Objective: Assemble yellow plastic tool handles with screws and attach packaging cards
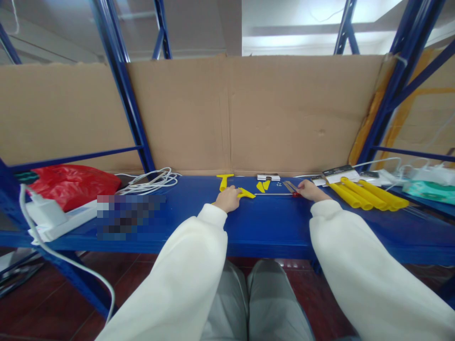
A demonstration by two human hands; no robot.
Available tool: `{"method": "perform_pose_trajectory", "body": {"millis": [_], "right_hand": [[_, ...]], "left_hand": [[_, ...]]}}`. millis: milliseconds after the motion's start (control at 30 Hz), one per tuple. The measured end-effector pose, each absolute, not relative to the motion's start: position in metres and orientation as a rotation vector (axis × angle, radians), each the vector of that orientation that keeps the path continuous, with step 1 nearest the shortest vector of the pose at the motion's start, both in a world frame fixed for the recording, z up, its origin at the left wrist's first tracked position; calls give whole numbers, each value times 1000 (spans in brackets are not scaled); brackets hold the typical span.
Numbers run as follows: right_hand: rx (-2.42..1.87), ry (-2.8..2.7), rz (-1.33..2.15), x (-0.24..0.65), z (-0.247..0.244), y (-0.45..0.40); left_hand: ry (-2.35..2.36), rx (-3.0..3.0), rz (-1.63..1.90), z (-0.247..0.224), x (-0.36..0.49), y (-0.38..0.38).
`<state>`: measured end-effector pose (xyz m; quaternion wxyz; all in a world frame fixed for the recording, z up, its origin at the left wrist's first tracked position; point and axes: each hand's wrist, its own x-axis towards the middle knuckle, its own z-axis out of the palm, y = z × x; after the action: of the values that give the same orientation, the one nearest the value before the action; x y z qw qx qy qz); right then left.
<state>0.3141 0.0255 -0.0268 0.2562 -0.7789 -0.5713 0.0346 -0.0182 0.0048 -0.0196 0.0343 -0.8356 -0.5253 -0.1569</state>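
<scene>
My left hand [228,199] is closed around a yellow T-shaped plastic handle [246,193], whose wider end points right. From the other side, my right hand [310,190] grips the red end of a screwdriver [275,194]. Its thin shaft lies level, with the tip at the yellow handle; whether it sits in a screw is too small to see. Just beside my right fingers are flat metal blades [290,186]. Two flat yellow pieces [263,186] and tiny screws [279,183] lie behind the shaft. Another yellow T-shaped handle [223,182] stands beyond my left hand.
Several yellow tubes [368,194] and black-and-white packets [341,174] lie at the right. A small white stack [268,177] is at the back. Leftward are coiled white cable [156,181], a red bag [76,184] and a power strip [71,222]. Cardboard [284,113] walls the blue shelf [266,222].
</scene>
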Motion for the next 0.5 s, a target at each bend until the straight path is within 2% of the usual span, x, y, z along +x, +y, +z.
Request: {"method": "perform_pose_trajectory", "body": {"millis": [333, 500], "right_hand": [[-2315, -1422, -4, 312, -12, 10], [-2258, -1374, -99, 303, -20, 20]], "left_hand": [[-1608, -2565, -503, -20, -18, 5], [-1579, -2582, -517, -21, -18, 7]]}}
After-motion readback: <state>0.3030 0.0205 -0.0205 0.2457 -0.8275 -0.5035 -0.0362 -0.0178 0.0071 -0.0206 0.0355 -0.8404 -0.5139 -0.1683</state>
